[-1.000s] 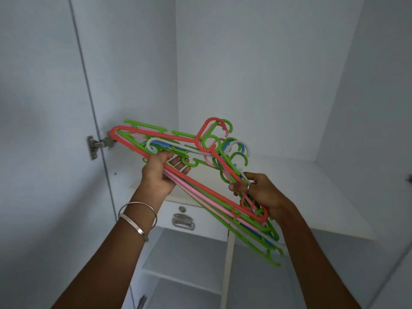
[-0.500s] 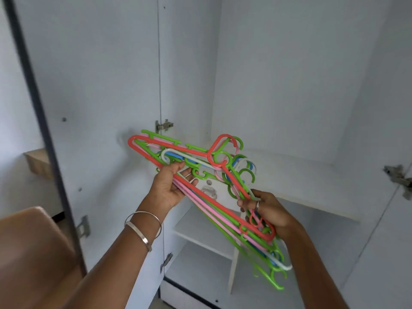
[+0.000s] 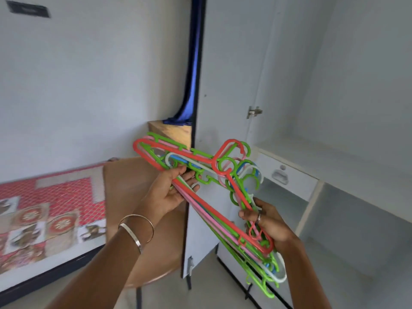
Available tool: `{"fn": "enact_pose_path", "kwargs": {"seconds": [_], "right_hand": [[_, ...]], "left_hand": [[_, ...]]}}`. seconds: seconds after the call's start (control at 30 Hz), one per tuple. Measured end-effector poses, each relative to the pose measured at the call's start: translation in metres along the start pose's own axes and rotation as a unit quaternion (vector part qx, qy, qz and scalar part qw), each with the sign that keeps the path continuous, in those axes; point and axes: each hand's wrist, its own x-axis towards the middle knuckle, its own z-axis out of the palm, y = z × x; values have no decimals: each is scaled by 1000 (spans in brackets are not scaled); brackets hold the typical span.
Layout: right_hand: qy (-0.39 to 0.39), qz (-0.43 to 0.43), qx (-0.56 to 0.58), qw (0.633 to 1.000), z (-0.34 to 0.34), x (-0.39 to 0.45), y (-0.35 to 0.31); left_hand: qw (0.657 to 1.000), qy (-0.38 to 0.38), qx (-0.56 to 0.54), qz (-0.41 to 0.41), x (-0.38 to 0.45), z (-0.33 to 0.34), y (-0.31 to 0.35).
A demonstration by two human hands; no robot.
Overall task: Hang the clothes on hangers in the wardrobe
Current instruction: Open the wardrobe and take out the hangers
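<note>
So both hands are carrying one fat bundle of plastic hangers (image 3: 200,197), red on top with green, pink, blue and white stacked under it, held in mid-air in front of the wardrobe's open door (image 3: 214,97) rather than resting on anything. The left hand (image 3: 169,192) sits under the upper stretch of the bundle, palm up, fingers curled around the bars from below with the thumb side against them, so it's basically a cradle taking the weight. The right hand (image 3: 267,221) is lower down, fingers and thumb pinched on the red hanger's sloping arm near the bottom corner, which I'd guess is what stops the stack from fanning out or sliding. The long axis runs on a diagonal: high end up-left toward the wooden ledge (image 3: 171,132) beside the door, low end down-right toward the wardrobe's bottom edge. The hooks all bunch at the upper middle, pointing up and right toward the drawer (image 3: 287,175) inside the wardrobe (image 3: 334,85). Holding it at two spread points makes sense for a loose, tangly pile like this. No clothes on any hanger yet, and I can't see a rail in this view, so the task looks barely started. There's a bed with a red patterned cover (image 3: 55,197) off to the left and a brown chair back (image 3: 133,186) behind the left wrist.
</note>
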Motion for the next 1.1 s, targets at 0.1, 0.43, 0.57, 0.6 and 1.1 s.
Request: {"fn": "enact_pose_path", "kwargs": {"seconds": [0.1, 0.43, 0.57, 0.6, 1.1], "right_hand": [[-40, 14, -16, 999, 43, 10, -2], [-250, 19, -66, 966, 280, 54, 2], [-311, 42, -72, 947, 390, 78, 20], [-317, 40, -75, 945, 427, 88, 27], [-428, 66, -126, 893, 745, 168, 62]], "left_hand": [[999, 35, -10, 22, -23, -40, 25], [957, 259, -96, 90, -93, -248, 120], [929, 341, -116, 91, -113, -341, 164], [921, 354, -132, 98, -117, -371, 183], [860, 447, -208, 130, -123, -640, 330]]}}
